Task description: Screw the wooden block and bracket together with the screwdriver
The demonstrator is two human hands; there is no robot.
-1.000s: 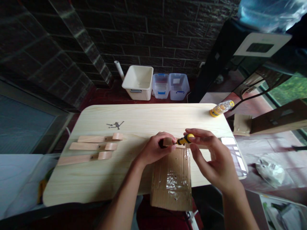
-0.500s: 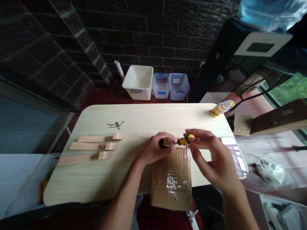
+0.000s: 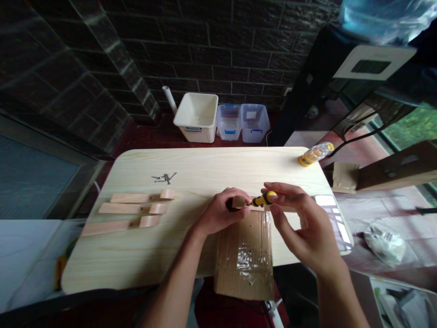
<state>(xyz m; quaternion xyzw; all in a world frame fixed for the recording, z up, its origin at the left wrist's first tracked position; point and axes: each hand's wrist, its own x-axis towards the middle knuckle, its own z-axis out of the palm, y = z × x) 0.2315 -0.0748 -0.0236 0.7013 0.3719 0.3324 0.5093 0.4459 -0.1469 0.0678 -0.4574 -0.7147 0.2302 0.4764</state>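
Observation:
My left hand (image 3: 218,210) is closed round a small wooden block (image 3: 239,202), steadying it over the far end of a taped cardboard piece (image 3: 244,259). A flat wooden strip (image 3: 257,208) shows beneath, running right behind my other hand. In the fingertips of my right hand (image 3: 302,218) is a short yellow and black screwdriver (image 3: 263,199). Its tip points left and meets the wood beside my left fingers; the exact contact is too small to make out. The cardboard overhangs the table's near edge.
Three wooden strips with curved end blocks (image 3: 149,221) lie at the left of the table (image 3: 191,164). A small pile of screws (image 3: 165,177) is behind them. A clear bottle with yellow ends (image 3: 316,154) stands at the far right corner; a phone-like slab (image 3: 332,221) lies nearer.
Almost nothing differs. Both hands, the screwdriver and the wood keep their places, with at most a very slight shift of the right fingers.

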